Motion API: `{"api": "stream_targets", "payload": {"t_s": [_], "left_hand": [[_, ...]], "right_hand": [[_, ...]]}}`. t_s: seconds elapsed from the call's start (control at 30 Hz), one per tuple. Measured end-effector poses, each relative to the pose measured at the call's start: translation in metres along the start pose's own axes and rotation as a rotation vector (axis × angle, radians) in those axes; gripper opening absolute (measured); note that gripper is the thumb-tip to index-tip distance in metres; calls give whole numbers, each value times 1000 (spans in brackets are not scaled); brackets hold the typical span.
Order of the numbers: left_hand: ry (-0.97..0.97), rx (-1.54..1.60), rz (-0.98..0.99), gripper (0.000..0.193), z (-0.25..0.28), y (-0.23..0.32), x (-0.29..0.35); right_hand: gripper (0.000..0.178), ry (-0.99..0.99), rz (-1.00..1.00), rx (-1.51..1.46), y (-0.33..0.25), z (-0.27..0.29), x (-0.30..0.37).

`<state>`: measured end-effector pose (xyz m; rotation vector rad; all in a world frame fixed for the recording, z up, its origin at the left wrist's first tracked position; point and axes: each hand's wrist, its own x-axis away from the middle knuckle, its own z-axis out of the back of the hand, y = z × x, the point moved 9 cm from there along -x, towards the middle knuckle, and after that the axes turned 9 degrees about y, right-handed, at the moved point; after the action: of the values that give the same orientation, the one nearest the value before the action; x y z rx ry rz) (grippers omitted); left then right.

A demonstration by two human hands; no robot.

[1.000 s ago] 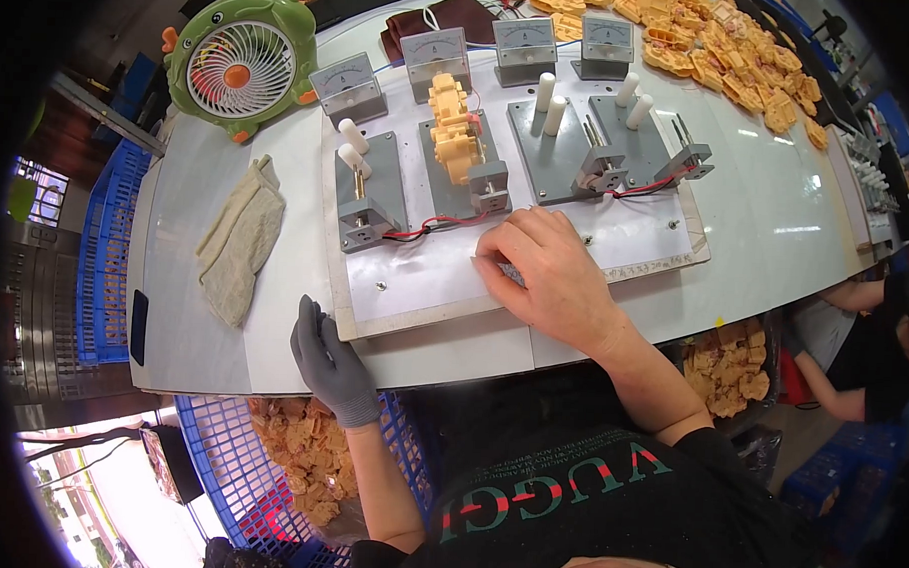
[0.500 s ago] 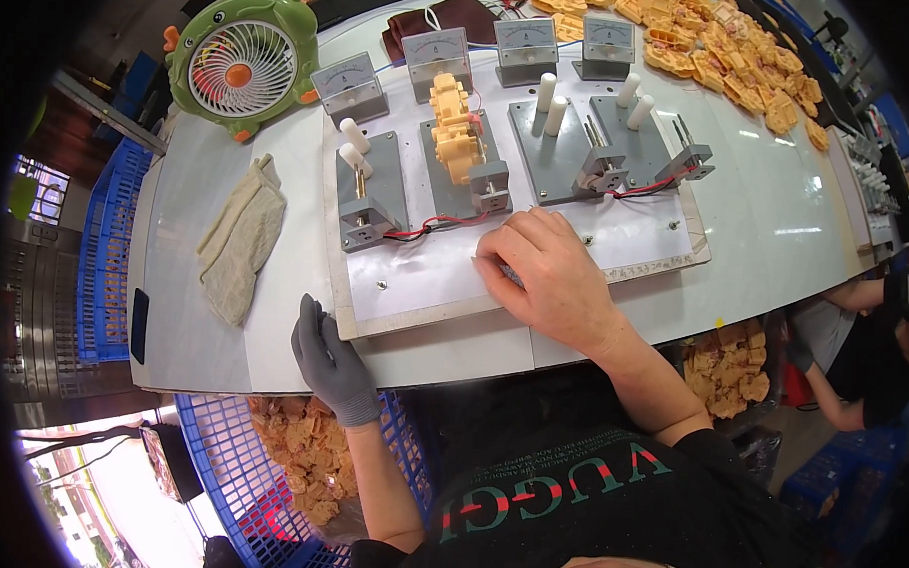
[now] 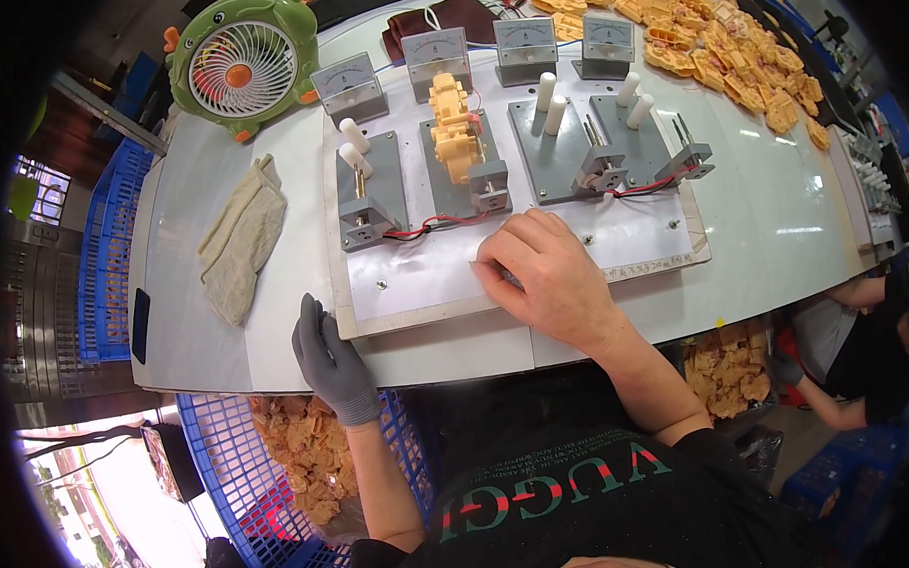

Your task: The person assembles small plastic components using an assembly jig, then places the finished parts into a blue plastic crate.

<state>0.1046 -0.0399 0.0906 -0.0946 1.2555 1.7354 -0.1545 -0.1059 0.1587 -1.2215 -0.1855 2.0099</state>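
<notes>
My left hand (image 3: 333, 368), in a grey glove, lies at the table's front edge beside the board's near left corner, fingers stretched out and holding nothing. My bare right hand (image 3: 545, 277) rests on the white-topped board (image 3: 429, 295) with its fingers curled; the fingertips and whatever may be under them are hidden. Just beyond it, a yellow plastic gear housing (image 3: 456, 132) sits on a grey test fixture (image 3: 491, 188), touched by neither hand. Other grey fixtures (image 3: 370, 221) with white pegs stand on the board, unloaded. Red and black wires (image 3: 447, 221) run between the fixtures.
Several analog meters (image 3: 435, 55) line the board's far side. A green fan (image 3: 240, 71) and a cloth glove (image 3: 244, 239) are to the left. Yellow parts (image 3: 718, 48) pile up at far right. Blue basket (image 3: 205, 415) below; another person's arm (image 3: 831, 402) at right.
My right hand shifts very slightly on the board, and my left hand stays in place. At the right, the other person's arm has moved a little. The yellow housing has not moved.
</notes>
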Motion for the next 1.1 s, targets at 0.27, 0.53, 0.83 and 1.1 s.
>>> {"api": "stream_targets", "payload": {"t_s": [0.27,0.53,0.83,1.1], "left_hand": [[-1,4,1,32,1,-1,0],[0,-6,17,33,1,1,1],[-5,-2,28,33,1,0,1],[-13,16,24,33,1,-3,-1]], "right_hand": [[13,-13,16,45,-3,-1,0],[13,-11,16,33,-4,1,0],[13,15,7,8,-2,1,0],[12,5,9,53,-6,-1,0]]}}
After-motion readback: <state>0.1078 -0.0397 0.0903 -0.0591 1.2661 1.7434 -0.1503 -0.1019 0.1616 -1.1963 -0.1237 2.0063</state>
